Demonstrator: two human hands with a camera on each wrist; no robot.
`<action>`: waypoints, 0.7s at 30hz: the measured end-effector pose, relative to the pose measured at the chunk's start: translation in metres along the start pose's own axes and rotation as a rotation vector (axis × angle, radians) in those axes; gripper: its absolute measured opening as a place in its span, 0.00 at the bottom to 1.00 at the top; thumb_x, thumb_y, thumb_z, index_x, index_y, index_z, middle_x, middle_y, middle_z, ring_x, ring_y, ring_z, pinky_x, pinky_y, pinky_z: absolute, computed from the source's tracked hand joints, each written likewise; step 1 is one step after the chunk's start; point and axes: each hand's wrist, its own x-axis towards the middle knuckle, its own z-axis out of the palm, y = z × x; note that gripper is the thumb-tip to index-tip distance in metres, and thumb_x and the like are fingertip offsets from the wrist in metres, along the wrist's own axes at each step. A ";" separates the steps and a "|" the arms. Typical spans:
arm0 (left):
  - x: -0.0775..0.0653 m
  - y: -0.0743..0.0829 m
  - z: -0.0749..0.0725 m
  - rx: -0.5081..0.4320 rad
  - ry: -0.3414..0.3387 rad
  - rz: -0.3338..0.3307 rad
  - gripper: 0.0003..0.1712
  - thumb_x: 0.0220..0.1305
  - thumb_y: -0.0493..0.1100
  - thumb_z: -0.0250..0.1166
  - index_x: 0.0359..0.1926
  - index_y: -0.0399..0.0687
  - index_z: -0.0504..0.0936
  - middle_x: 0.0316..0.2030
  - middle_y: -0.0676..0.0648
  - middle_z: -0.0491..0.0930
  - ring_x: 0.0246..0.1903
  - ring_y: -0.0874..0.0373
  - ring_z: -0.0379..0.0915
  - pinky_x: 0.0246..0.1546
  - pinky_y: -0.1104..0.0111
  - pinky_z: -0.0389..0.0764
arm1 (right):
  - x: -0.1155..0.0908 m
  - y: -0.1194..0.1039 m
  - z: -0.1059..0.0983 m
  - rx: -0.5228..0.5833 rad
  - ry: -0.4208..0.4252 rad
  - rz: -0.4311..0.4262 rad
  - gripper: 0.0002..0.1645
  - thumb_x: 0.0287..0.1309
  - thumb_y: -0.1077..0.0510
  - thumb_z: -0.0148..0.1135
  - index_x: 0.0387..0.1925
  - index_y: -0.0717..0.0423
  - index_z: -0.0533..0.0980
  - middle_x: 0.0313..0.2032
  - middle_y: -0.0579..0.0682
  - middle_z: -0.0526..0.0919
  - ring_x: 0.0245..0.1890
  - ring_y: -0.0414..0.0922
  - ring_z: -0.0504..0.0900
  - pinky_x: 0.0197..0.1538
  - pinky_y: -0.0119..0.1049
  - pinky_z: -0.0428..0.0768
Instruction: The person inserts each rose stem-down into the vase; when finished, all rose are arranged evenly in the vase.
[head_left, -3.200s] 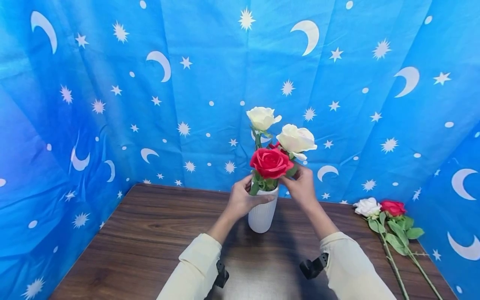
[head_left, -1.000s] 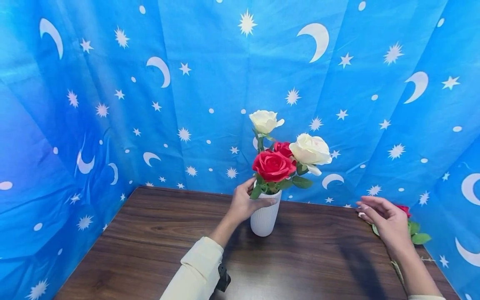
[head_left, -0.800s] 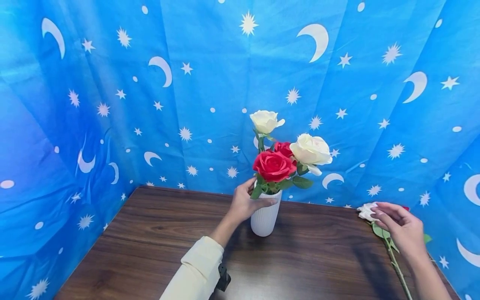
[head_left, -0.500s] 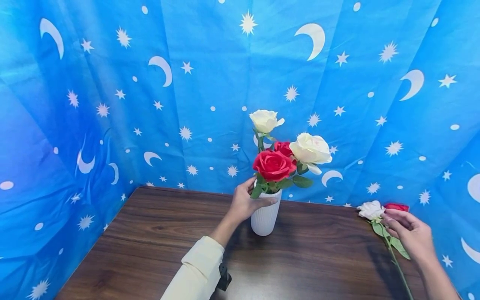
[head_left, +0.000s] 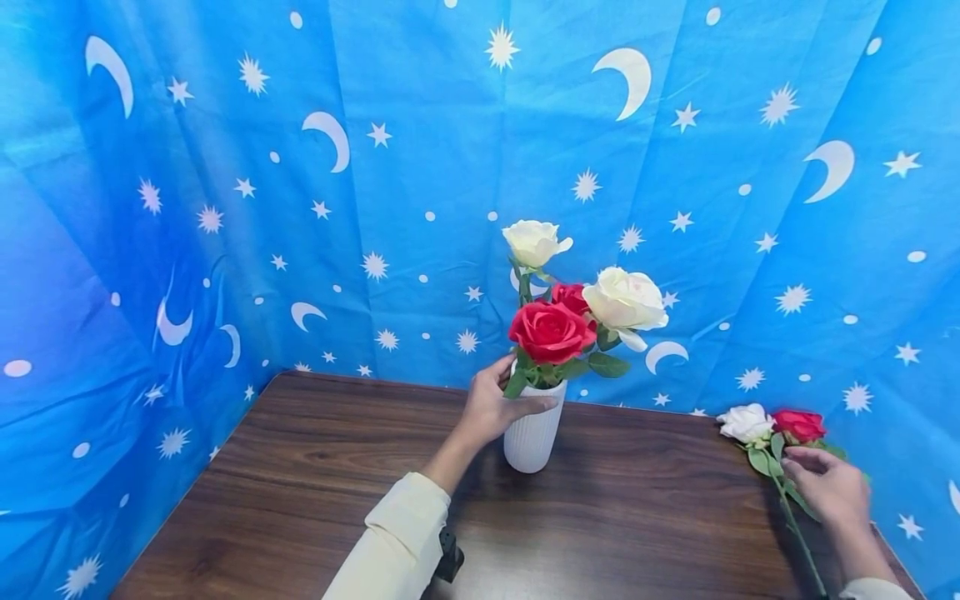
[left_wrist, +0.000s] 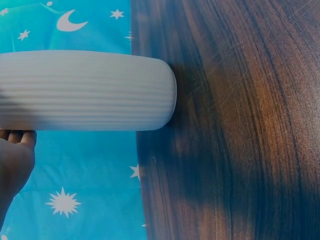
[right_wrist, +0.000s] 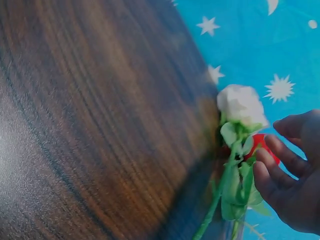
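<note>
A white ribbed vase point(head_left: 531, 433) stands upright on the table, and my left hand point(head_left: 491, 406) grips it near the rim with the thumb across its front. It holds two red roses, the front one point(head_left: 552, 332) lowest, and two cream roses, one point(head_left: 534, 242) tall at the back and one point(head_left: 626, 300) leaning right. My right hand point(head_left: 828, 490) hovers at the right over a lying red rose point(head_left: 799, 425) and a lying white rose point(head_left: 747, 423). In the right wrist view its loosely bent fingers point(right_wrist: 272, 167) are beside the leaves with nothing pinched between them.
The dark wood-grain table point(head_left: 337, 483) meets a blue cloth point(head_left: 420, 167) with white moons and stars at its back and sides. The lying roses' stems run toward the front right edge. A black wrist camera point(head_left: 450, 557) sits under the left sleeve.
My right hand has left the flowers in the vase, travelled right to the lying roses, and slid from the white bloom toward the red rose's leaves. My left hand stays on the vase.
</note>
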 end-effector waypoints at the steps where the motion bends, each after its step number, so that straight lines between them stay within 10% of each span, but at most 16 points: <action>1: 0.000 0.000 0.000 0.001 0.000 0.001 0.43 0.52 0.53 0.80 0.68 0.53 0.75 0.60 0.48 0.84 0.59 0.51 0.83 0.59 0.57 0.85 | 0.002 0.002 0.002 -0.067 0.005 -0.008 0.23 0.66 0.55 0.61 0.51 0.72 0.78 0.26 0.51 0.90 0.26 0.41 0.83 0.39 0.37 0.76; 6: 0.001 0.000 0.001 0.005 0.005 -0.001 0.42 0.52 0.53 0.80 0.67 0.53 0.75 0.60 0.48 0.84 0.58 0.51 0.83 0.58 0.57 0.85 | 0.004 0.016 0.010 -0.196 -0.076 -0.008 0.25 0.64 0.54 0.60 0.53 0.72 0.76 0.48 0.74 0.84 0.53 0.77 0.75 0.50 0.62 0.75; 21: 0.002 0.003 0.003 0.019 0.016 -0.009 0.41 0.51 0.55 0.80 0.66 0.54 0.76 0.60 0.49 0.84 0.58 0.52 0.83 0.58 0.58 0.85 | 0.000 0.025 0.023 -0.287 -0.165 0.129 0.21 0.58 0.58 0.65 0.49 0.69 0.78 0.49 0.74 0.81 0.53 0.80 0.71 0.52 0.68 0.73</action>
